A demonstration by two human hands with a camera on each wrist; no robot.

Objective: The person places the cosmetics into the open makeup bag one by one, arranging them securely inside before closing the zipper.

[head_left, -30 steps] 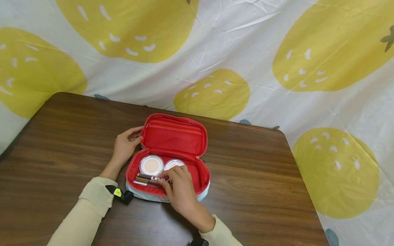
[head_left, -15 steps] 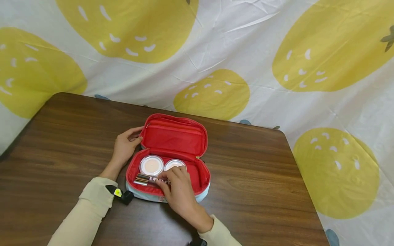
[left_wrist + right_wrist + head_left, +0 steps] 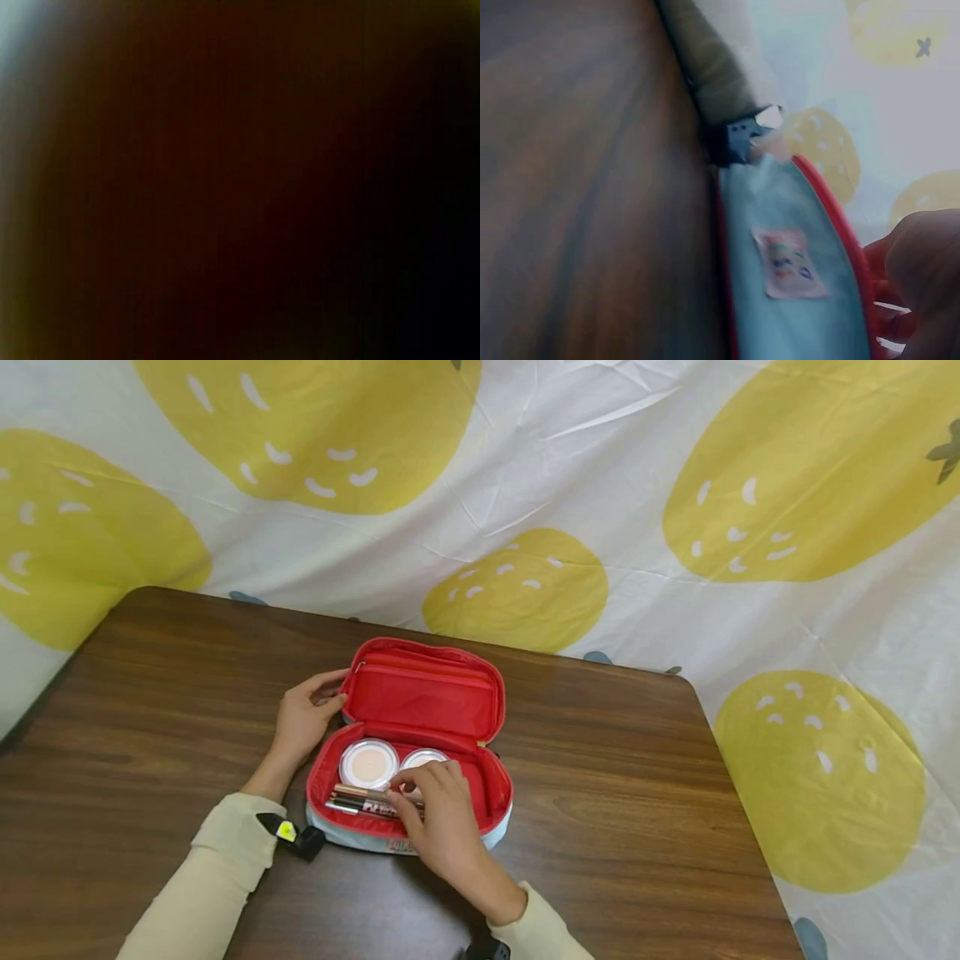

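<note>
Makeup pouch: your red-lined pouch (image 3: 480,777) lies open on the wooden table (image 3: 150,693), near its front edge and roughly in the middle; its outer wall is pale blue with a small printed label, as the right wrist view shows (image 3: 787,262).

Right hand: your right hand (image 3: 442,814) reaches over the pouch's near wall, fingers curled down onto the slim cosmetic sticks (image 3: 360,800) in the front of the lower half. The fingertips touch the sticks' right ends; you cannot tell whether they pinch one or merely press on it.

Sticks: they lie side by side, lengthwise along the near wall, one with a patterned barrel.

Compacts: two round compacts (image 3: 368,763) with pale lids sit just behind the sticks, side by side; your right fingers partly cover the right-hand one (image 3: 422,758).

Left hand: your left hand (image 3: 303,718) rests at the pouch's left end, beside the hinge, its thumb and curled fingers holding the edge of the raised lid (image 3: 423,689).

Lid: it stands tilted back, red inside, with a zipped pocket across it.

Left wrist view: dark and blurred; nothing can be made out.

Backdrop: a white cloth (image 3: 600,485) printed with big yellow strawberries hangs behind the table.
</note>
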